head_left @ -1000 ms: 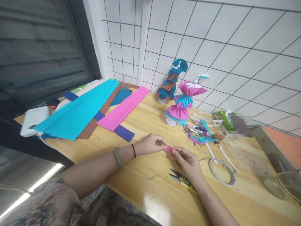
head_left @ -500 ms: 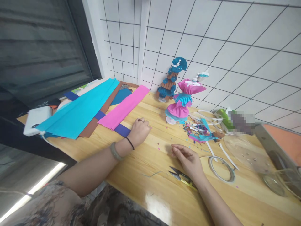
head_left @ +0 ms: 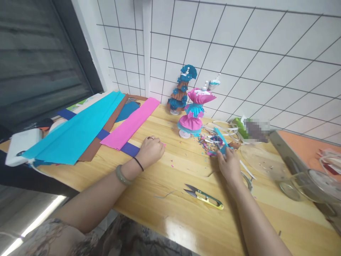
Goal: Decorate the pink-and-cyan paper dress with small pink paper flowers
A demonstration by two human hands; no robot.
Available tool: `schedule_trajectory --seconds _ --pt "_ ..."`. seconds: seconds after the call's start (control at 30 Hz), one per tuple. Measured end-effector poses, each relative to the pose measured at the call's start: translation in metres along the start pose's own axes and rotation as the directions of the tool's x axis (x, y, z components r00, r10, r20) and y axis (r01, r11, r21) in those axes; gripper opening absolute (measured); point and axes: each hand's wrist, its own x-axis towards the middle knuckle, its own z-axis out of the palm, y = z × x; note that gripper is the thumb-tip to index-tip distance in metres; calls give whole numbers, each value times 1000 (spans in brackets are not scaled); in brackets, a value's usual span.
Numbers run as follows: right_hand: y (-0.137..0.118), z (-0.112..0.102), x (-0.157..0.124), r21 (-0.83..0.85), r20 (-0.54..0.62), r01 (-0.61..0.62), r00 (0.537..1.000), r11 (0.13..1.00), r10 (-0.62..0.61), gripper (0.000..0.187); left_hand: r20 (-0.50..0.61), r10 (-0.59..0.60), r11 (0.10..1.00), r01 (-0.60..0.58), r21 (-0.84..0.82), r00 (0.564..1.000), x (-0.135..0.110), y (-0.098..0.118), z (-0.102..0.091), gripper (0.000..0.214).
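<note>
My left hand (head_left: 151,153) is closed and rests on the wooden table by the end of a dark blue paper strip (head_left: 130,149). A small bit of pink paper (head_left: 164,144) pokes out at its fingertips. Over a heap of coloured paper scraps (head_left: 206,144) is my right hand (head_left: 229,167), fingers bent down and partly hidden at a light blue scrap (head_left: 220,136). What it holds, if anything, I cannot make out. Yellow-and-green thread snips (head_left: 205,197) lie between my forearms. A pink crepe paper strip (head_left: 130,124) lies beyond my left hand.
Two ruffled paper dress figures, one pink and blue (head_left: 195,113), one brown and teal (head_left: 181,90), stand near the tiled wall. Turquoise crepe paper (head_left: 80,128) and a white device (head_left: 22,145) occupy the left. Clear containers (head_left: 290,188) and a tape roll (head_left: 249,183) are at right.
My right hand has moved away from beside the snips, forward and right to the scrap heap, uncovering the snips' handles. My left hand stays closed in about the same place. The view has shifted right.
</note>
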Motion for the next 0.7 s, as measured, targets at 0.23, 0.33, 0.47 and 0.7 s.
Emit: schedule_trajectory --seconds 0.23,0.33,0.47,0.7 --pt "-57 -36 -13 114 -274 285 930 952 -246 28 -222 36 903 -127 -411 974 0 10 -9 29" --pt "-86 -39 -29 183 -196 549 833 816 -517 27 -340 144 827 -302 -474 929 -4 27 -15 45" --pt "-109 -36 -47 291 -69 688 708 665 -703 30 -316 300 748 -428 -508 900 -11 44 -16 63" --pt "-110 -38 -48 319 -114 595 797 737 -594 26 -229 209 657 -309 -688 951 -12 42 -9 53"
